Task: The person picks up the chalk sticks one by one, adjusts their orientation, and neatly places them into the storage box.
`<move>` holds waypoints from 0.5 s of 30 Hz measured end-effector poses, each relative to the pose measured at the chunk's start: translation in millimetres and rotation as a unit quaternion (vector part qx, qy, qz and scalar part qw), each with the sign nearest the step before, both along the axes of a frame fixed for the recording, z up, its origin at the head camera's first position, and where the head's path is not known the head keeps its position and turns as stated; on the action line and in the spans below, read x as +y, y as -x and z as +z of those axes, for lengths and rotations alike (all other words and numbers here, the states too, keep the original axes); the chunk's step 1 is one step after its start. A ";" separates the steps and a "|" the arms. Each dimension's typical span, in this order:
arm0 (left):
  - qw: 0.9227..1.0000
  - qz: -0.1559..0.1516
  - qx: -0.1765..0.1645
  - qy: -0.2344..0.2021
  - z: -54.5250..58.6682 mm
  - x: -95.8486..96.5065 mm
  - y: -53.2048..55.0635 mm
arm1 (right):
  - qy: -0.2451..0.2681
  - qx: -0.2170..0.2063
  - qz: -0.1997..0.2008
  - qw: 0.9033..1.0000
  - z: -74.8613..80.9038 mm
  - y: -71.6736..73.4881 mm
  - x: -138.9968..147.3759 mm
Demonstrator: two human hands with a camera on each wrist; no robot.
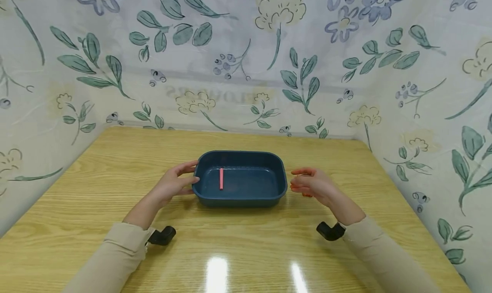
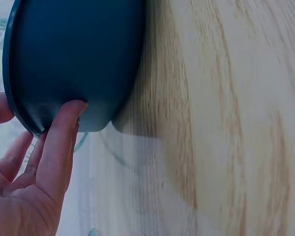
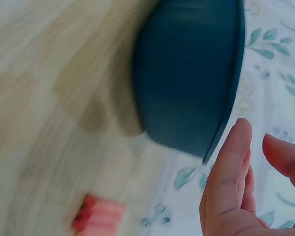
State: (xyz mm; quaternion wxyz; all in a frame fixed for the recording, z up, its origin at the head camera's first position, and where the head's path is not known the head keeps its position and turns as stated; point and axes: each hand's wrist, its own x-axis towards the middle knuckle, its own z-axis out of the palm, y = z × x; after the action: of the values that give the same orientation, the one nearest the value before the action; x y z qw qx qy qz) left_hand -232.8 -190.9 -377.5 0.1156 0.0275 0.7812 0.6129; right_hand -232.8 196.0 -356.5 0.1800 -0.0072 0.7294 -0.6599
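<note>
A dark blue rectangular basin (image 1: 238, 202) with rounded corners stands on the table. Inside it, towards its left, lies a short pink stick (image 1: 221, 179). My left hand (image 1: 174, 183) holds the basin's left end, thumb over the rim and fingers against the outer wall (image 2: 78, 54). Just off the opposite end is my right hand (image 1: 313, 185), its fingers loosely bent with a gap between thumb and forefinger. That hand holds nothing. Several red-pink sticks (image 3: 99, 216) lie together on the table by the right hand, blurred in the right wrist view and mostly covered in the head view.
The wood-grain table (image 1: 246, 241) extends around the basin on all sides. A floral cloth (image 1: 246, 105) hangs behind the table and along both sides. A black wrist device (image 1: 163, 235) is on the left sleeve, and another black device (image 1: 330, 231) is on the right.
</note>
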 end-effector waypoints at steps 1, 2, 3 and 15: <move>1.000 0.002 -0.001 0.001 -0.5 -0.3 0.2 | 0.002 0.003 -0.001 1.000 -1.6 -0.6 3.9; 1.000 0.002 -0.001 0.003 -0.8 -0.4 0.1 | 0.001 0.005 -0.001 1.000 -2.7 -1.5 8.0; 1.000 0.003 -0.002 0.003 -1.2 -0.7 0.2 | 0.004 0.006 -0.003 1.000 -3.8 -2.1 11.7; 1.000 0.008 -0.003 0.009 1.7 1.4 -1.3 | -0.044 0.018 -0.025 0.999 -4.0 0.3 64.8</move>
State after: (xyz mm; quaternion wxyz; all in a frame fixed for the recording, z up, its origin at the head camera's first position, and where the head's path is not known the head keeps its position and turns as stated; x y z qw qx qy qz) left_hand -231.6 -189.5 -375.7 0.1135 0.0187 0.7862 0.6072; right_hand -233.2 260.8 -360.5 0.1503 0.0069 0.7608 -0.6313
